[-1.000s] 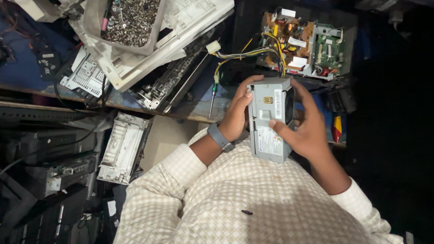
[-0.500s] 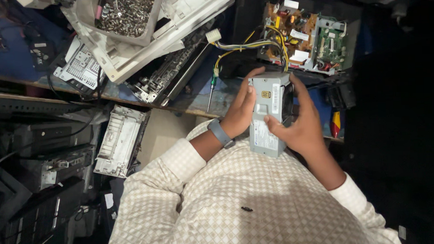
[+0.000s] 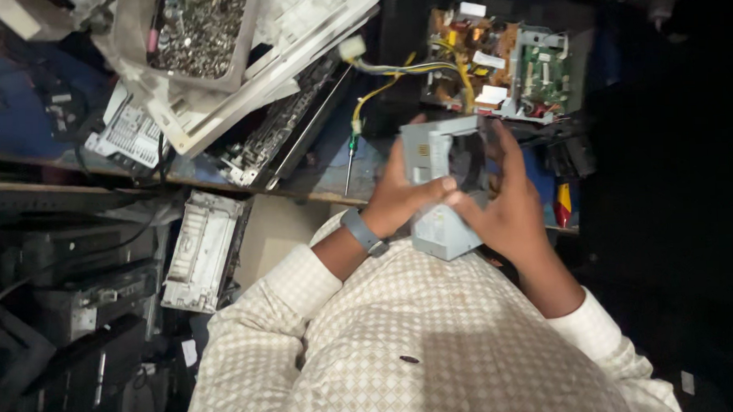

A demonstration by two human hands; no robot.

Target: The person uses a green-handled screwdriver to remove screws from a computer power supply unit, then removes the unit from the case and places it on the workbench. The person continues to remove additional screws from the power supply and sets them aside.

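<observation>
Fingers (image 3: 443,185) of both hands wrap the grey metal box casing (image 3: 440,228); long axis points bench-ward (image 3: 317,179), left hand (image 3: 403,201) and right hand (image 3: 505,209) equally close.

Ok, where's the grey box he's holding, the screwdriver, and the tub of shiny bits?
grey metal box (image 3: 442,228), head view, on its lower side panel.
screwdriver (image 3: 349,162), head view, on its thin shaft.
tub of metal bits (image 3: 202,29), head view, on the pile of bits inside.

A blue-topped workbench (image 3: 22,120) carries a screw tray (image 3: 202,33), circuit boards (image 3: 499,59) and a screwdriver (image 3: 350,154)
</observation>
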